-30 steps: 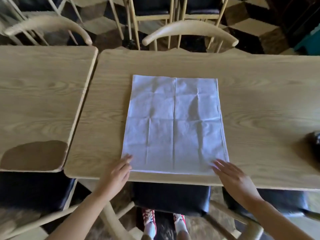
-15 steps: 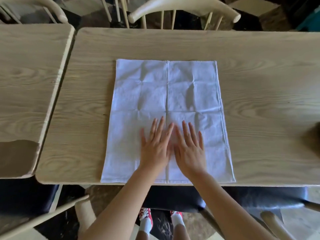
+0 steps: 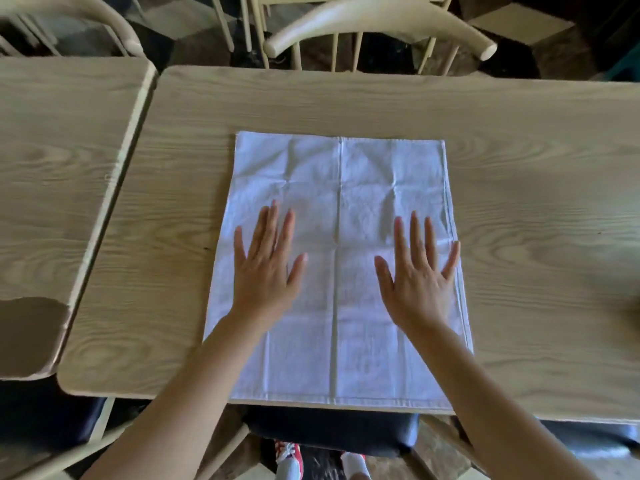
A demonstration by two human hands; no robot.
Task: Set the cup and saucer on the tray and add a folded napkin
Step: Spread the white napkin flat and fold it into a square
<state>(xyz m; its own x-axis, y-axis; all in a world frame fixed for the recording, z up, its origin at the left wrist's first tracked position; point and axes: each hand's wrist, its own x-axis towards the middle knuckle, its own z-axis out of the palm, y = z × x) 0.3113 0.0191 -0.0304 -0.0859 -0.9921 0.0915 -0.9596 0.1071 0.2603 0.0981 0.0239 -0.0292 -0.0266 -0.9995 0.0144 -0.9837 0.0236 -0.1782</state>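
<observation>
- Nearest, two bare forearms reach in from the bottom edge, above a dark chair seat (image 3: 332, 431) tucked under the table.
- Next, a white napkin (image 3: 339, 188) lies spread flat on the wooden table (image 3: 519, 202), its near hem at the table's front edge and a crease running down its middle.
- Both palms press down on the cloth: the left hand (image 3: 265, 268) on the left half, the right hand (image 3: 417, 275) on the right half, well apart across the crease.
- Fingers of both hands are splayed and straight, gripping nothing; the right little finger reaches the napkin's right hem.
- To the left, a second table (image 3: 62, 150) stands just beside the first.
- Farthest, a pale curved chair back (image 3: 377, 26) stands beyond the far edge.
</observation>
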